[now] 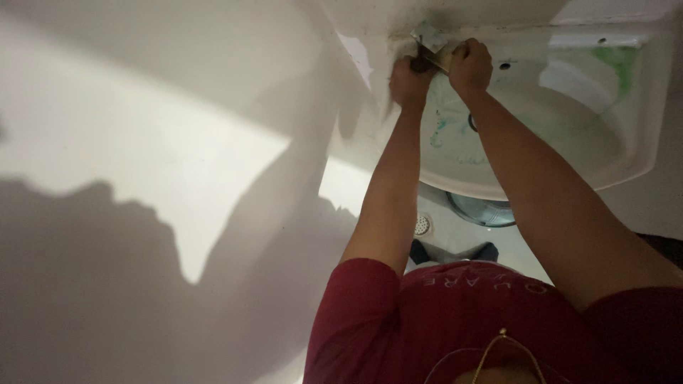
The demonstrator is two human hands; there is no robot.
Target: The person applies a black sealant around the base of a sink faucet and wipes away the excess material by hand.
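A white washbasin (626,160) is fixed to the wall, with a metal tap (429,34) at its back rim. My left hand (408,80) is clenched around a dark part at the tap's base. My right hand (469,65) is closed just beside it, pressing what looks like a small yellowish pad (441,58) against the tap; the fingers hide most of it. Both arms reach out from my red shirt (455,320). Green smears (620,60) mark the bowl, and more green streaks (438,132) lie near the drain hole (472,122).
Under the basin stands a bluish bucket (485,210). A round floor drain (423,225) lies in the white floor beside my feet (455,251). A white wall with a bright patch of light and my shadow (107,242) fills the left.
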